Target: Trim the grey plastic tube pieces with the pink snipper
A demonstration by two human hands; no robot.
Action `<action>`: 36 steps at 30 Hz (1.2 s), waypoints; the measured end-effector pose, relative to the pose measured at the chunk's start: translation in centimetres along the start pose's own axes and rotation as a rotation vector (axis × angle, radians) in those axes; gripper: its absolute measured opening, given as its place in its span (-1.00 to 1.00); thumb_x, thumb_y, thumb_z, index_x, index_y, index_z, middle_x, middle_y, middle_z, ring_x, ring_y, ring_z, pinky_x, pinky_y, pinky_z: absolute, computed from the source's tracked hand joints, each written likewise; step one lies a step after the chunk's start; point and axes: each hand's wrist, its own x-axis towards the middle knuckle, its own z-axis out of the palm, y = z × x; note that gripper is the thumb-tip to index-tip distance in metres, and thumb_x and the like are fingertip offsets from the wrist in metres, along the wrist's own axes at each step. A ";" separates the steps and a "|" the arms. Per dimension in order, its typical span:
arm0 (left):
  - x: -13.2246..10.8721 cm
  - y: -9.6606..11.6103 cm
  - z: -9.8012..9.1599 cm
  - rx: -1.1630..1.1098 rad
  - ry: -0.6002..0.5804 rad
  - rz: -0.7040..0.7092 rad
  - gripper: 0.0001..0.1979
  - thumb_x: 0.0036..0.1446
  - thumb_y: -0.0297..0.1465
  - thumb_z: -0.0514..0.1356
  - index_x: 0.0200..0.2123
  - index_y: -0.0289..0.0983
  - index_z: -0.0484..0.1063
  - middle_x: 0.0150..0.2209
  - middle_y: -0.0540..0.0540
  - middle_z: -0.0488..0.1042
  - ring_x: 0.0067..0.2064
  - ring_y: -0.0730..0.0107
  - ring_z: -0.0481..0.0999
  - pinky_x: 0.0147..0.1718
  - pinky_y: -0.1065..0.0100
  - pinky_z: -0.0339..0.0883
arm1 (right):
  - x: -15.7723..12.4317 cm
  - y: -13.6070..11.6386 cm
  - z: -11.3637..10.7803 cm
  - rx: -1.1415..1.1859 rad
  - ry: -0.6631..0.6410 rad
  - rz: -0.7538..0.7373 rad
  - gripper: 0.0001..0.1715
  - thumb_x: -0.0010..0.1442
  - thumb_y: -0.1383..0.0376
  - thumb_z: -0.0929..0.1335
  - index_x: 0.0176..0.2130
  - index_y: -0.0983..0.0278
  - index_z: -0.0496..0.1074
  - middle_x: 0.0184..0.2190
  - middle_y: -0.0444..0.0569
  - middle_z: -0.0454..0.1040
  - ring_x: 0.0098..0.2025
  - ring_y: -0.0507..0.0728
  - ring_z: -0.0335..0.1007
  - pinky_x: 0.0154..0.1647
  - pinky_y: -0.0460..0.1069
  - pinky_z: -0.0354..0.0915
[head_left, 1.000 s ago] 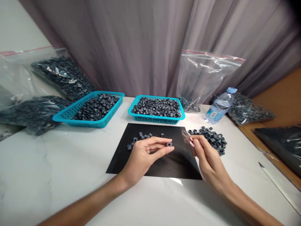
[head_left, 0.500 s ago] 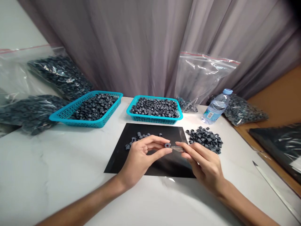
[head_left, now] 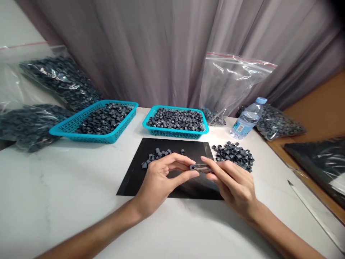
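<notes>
While near baskets point(head_left: 175, 133) and pile point(head_left: 234, 154), ring point(head_left: 191, 167) tight in left hand point(head_left: 159, 181), tool point(head_left: 202, 168) in right point(head_left: 237, 183).

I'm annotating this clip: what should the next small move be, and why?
Probably a gentle working of the thin tool against the grey ring: the left hand pinches the ring, and the right hand holds the tool with its tip at it. Whether the tip is inside is unclear.

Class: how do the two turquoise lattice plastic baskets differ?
The left turquoise lattice basket sits slantwise; the middle turquoise basket lies nearly straight across. The left basket has a bare left end; the middle basket is covered nearly wall to wall. Both hold small dark grey hollow pieces.
</notes>
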 end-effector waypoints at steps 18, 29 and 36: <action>0.0 0.0 0.1 0.054 0.007 0.042 -0.81 0.06 -0.33 0.45 -0.23 -0.22 0.61 -0.28 -0.01 0.65 -0.21 0.33 0.65 -0.11 0.37 0.54 | -0.3 0.2 0.0 -0.075 -0.008 -0.031 -0.31 0.39 0.38 0.34 0.42 0.25 0.14 -0.29 0.01 0.56 -0.38 0.07 0.38 -0.31 -0.03 0.25; 0.3 0.0 -0.1 -0.046 -0.053 -0.068 -0.82 0.06 -0.35 0.45 -0.23 -0.22 0.63 -0.27 -0.01 0.67 -0.20 0.32 0.68 -0.10 0.40 0.54 | 0.0 0.8 -0.1 -0.129 -0.013 -0.079 -0.25 0.37 0.38 0.37 0.43 0.28 0.10 -0.32 -0.04 0.54 -0.41 0.04 0.33 -0.35 -0.04 0.23; 0.4 0.0 -0.3 -0.095 -0.104 -0.128 -0.81 0.08 -0.32 0.44 -0.22 -0.24 0.63 -0.30 -0.04 0.68 -0.23 0.28 0.70 -0.12 0.35 0.55 | -0.2 1.0 -0.1 -0.163 -0.014 -0.095 -0.26 0.38 0.36 0.36 0.43 0.26 0.10 -0.32 -0.05 0.54 -0.42 0.03 0.32 -0.34 -0.04 0.22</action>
